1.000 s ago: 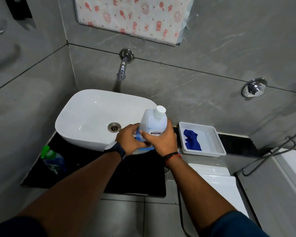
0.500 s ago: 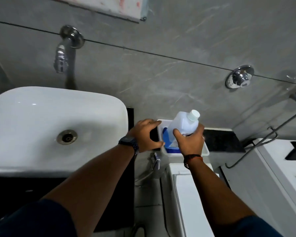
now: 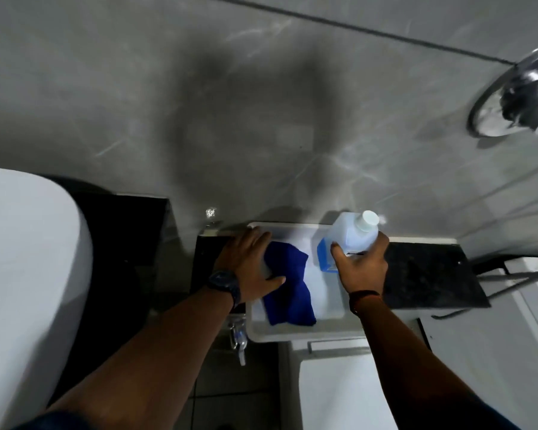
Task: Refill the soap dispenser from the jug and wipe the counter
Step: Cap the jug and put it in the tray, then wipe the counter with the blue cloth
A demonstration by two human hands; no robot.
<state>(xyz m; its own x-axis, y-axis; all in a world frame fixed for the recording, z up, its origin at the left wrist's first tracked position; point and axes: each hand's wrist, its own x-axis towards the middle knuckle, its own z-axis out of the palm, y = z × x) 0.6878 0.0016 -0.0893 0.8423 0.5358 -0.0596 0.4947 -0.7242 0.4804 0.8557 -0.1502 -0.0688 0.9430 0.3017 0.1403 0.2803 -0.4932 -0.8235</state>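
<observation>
While the right hand [image 3: 359,268] wraps the body of the jug [image 3: 353,235], capped and upright at the far right of the white tray [image 3: 292,335], the left hand [image 3: 249,268] lies spread on the blue cloth [image 3: 288,290] in the tray's left half, thumb across it, not closed. The jug is smooth, translucent plastic, squarish, with little blue liquid low down; it probably feels light, slippery if wet, best gripped mid-body. The cloth looks soft and limp, easily bunched at its crumpled middle.
</observation>
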